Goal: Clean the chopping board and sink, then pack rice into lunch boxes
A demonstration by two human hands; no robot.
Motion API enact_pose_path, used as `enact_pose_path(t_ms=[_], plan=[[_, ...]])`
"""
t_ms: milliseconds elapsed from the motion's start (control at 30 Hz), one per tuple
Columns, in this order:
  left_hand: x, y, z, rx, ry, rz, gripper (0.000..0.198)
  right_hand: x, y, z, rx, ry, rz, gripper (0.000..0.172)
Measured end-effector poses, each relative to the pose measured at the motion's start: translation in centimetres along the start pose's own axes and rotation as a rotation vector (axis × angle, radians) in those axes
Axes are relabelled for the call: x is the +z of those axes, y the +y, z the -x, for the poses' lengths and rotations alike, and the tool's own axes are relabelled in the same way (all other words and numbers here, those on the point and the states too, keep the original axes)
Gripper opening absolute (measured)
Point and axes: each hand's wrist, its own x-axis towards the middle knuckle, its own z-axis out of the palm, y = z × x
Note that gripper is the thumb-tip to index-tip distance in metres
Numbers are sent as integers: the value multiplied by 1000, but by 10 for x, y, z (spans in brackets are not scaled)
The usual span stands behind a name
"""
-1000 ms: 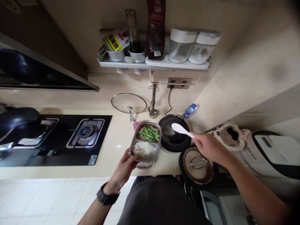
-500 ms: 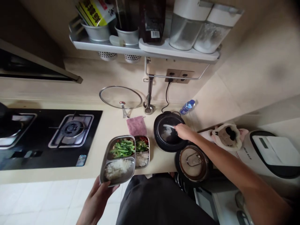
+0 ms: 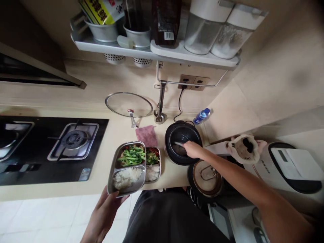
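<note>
While the right hand sits closed around a rice paddle, blade pointing toward 9 o'clock, the black rice pot lies directly beneath that hand. Left hand, fingers curled under, grips a steel divided tray of rice and greens, the pot farther off at 2 o'clock. A second filled tray sits between, on the counter.

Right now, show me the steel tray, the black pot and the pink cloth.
Steel tray (image 3: 130,143): head view, on its top rim.
Black pot (image 3: 183,125): head view, on its far rim.
Pink cloth (image 3: 146,135): head view, on its middle.
</note>
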Motion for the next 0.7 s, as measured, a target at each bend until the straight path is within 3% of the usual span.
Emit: enact_pose_path(t_ms=[67, 233, 367, 500, 700], plan=[[0, 0, -1, -2, 4, 9, 74, 0, -2, 0, -56, -14, -5, 35], [-6, -3, -6, 9, 7, 14, 74, -2, 11, 1, 170, 98, 22, 32], [-9, -4, -8, -5, 6, 14, 72, 2, 12, 6, 35, -34, 34, 28], [-9, -2, -9, -15, 18, 19, 75, 1, 11, 7, 108, 71, 56, 35], [-2, 3, -5, 7, -1, -28, 77, -4, 9, 7, -22, -3, 21, 35]])
